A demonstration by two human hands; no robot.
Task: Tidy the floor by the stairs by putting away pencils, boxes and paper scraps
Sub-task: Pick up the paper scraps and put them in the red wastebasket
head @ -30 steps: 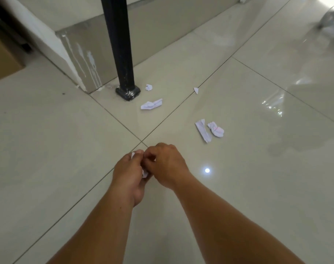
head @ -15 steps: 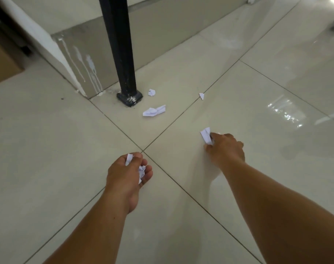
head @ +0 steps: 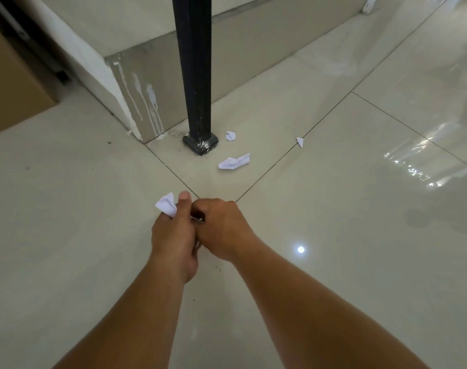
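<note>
My left hand (head: 173, 235) is closed around white paper scraps (head: 167, 204) that stick out above its fingers. My right hand (head: 221, 230) is pressed against the left one, fingers curled into its palm; what it holds is hidden. On the floor beyond lie a long crumpled scrap (head: 233, 162), a small crumpled scrap (head: 230, 135) beside the post's foot, and a tiny triangular scrap (head: 300, 141) on a tile joint.
A black post (head: 193, 75) stands on the tiles just past my hands, against a low grey step (head: 147, 83) with white paint drips. A brown cardboard box (head: 11, 83) sits at the far left. The glossy floor (head: 360, 209) stretches away to the right.
My right hand took the two scraps from the floor at the right and came back to my left hand. The view moved closer to the post.
</note>
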